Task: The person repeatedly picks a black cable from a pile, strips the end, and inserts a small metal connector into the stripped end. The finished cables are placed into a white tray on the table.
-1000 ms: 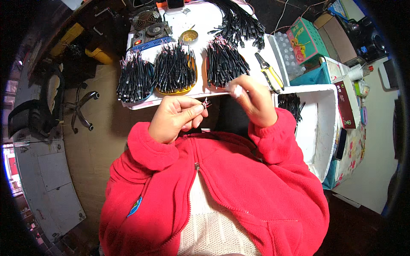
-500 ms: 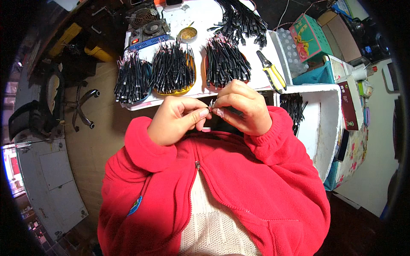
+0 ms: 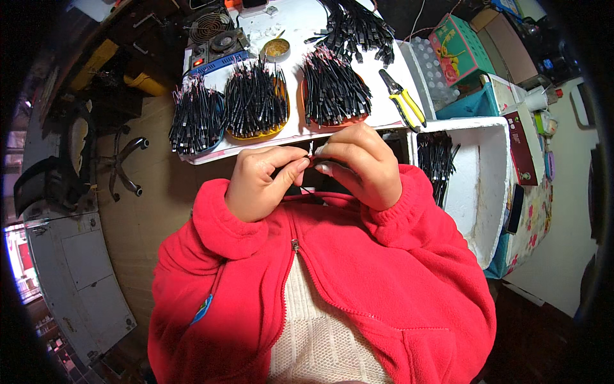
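Observation:
In front of my chest, just short of the table's edge, my two hands meet at the fingertips. My left hand [image 3: 263,182] pinches a thin black cable between thumb and forefinger. Its pale, stripped-looking wire end [image 3: 311,148] pokes up between the hands. My right hand [image 3: 364,168] is closed at that same end; the fingers partly hide the fine wires. Beyond my hands, three trays hold upright bundles of short black cables: a left bundle [image 3: 196,118], a middle bundle [image 3: 256,99] and a right bundle [image 3: 336,86]. Yellow-handled wire strippers [image 3: 405,102] lie at the right.
More black cables [image 3: 358,29] lie at the table's back. A small round tin [image 3: 276,50] stands near a blue device with a fan [image 3: 220,48]. To my right, a white foam box [image 3: 476,185] holds dark cables. A green carton [image 3: 462,51] sits behind it.
Both hands keep their pinch and have shifted slightly, with the wire end now standing more upright between them. The view has moved a little; the things on the table stay put.

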{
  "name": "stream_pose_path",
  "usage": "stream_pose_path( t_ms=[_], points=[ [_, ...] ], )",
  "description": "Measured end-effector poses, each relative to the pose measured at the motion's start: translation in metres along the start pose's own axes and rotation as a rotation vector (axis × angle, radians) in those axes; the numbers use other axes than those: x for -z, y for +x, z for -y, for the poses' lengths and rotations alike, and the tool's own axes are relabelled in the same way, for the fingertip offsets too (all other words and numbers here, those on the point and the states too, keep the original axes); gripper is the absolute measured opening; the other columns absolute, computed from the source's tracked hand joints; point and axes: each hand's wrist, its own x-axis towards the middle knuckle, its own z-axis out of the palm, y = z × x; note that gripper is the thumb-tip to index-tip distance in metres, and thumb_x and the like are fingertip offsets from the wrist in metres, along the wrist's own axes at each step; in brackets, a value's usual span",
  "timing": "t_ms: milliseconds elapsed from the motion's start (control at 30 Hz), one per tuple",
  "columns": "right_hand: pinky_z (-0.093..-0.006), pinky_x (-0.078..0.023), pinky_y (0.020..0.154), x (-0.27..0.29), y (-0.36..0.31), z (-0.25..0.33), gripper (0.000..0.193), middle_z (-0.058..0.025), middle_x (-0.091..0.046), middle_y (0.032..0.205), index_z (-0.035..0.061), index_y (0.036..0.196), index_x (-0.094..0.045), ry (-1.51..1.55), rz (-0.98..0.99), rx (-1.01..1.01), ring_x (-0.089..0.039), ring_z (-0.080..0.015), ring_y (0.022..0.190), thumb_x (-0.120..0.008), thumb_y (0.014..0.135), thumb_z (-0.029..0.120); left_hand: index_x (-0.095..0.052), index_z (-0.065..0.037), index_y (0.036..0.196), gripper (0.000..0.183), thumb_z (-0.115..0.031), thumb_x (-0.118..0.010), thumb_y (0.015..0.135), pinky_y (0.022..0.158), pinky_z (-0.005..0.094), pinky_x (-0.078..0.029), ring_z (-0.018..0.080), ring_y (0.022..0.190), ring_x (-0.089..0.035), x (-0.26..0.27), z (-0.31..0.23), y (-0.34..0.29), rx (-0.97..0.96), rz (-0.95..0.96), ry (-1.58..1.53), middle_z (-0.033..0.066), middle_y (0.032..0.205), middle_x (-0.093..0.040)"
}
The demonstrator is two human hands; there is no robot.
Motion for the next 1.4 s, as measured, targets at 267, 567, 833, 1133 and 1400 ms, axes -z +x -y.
stream_pose_path(
  t_ms=[267,567,833,1133,1400],
  points=[
    [-0.0304,-0.043,0.065,-0.007,-0.007,0.001,0.012,-0.0029,-0.054,0.078,0.0015,0.088,-0.057,0.433,0.109,-0.453,-0.051,-0.0163,0.072,-0.063,0.085,0.01,-0.06,0.007,0.098,0.022,0.003,-0.065,0.078,0.054,0.0339,-0.048,0.0256,0.061,-0.061,-0.01,-0.002,-0.004,-0.451,-0.111,0.491,0.0137,0.075,-0.061],
    [-0.0305,-0.047,0.068,0.001,0.0,0.0,0.023,-0.0086,-0.058,0.086,0.0027,0.097,-0.061,0.27,0.1,-0.342,-0.058,-0.02,0.078,-0.071,0.076,0.006,-0.066,0.006,0.093,0.012,-0.004,-0.06,0.09,0.055,0.0218,-0.046,0.0079,0.061,-0.056,-0.005,0.002,-0.003,0.205,0.002,-0.259,0.0045,0.071,-0.062],
    [-0.0314,-0.046,0.069,-0.016,0.007,-0.003,0.015,-0.0104,-0.057,0.08,0.0006,0.089,-0.058,0.058,-0.012,-0.195,-0.058,-0.0247,0.076,-0.066,0.077,-0.003,-0.062,0.009,0.095,0.012,-0.001,-0.06,0.087,0.056,0.026,-0.048,0.0158,0.06,-0.06,-0.009,0.007,0.002,-0.32,-0.145,0.38,0.0108,0.072,-0.062],
    [-0.0308,-0.048,0.07,0.001,0.013,-0.005,0.026,-0.0084,-0.058,0.095,0.0028,0.103,-0.06,0.32,0.139,-0.196,-0.059,-0.0213,0.081,-0.069,0.079,0.007,-0.064,0.004,0.096,0.015,-0.008,-0.055,0.094,0.061,0.0184,-0.045,0.0068,0.068,-0.055,0.013,0.017,-0.006,0.245,0.176,-0.659,0.0035,0.082,-0.062],
    [-0.0347,-0.047,0.069,0.004,0.015,0.014,0.017,-0.0093,-0.058,0.087,0.0037,0.088,-0.061,0.173,0.107,0.059,-0.058,-0.0286,0.079,-0.067,0.073,0.001,-0.064,0.004,0.095,0.011,-0.005,-0.059,0.091,0.062,0.0208,-0.046,0.0084,0.068,-0.056,0.004,0.005,-0.016,0.206,0.076,-0.624,0.0043,0.079,-0.062]
  ],
)
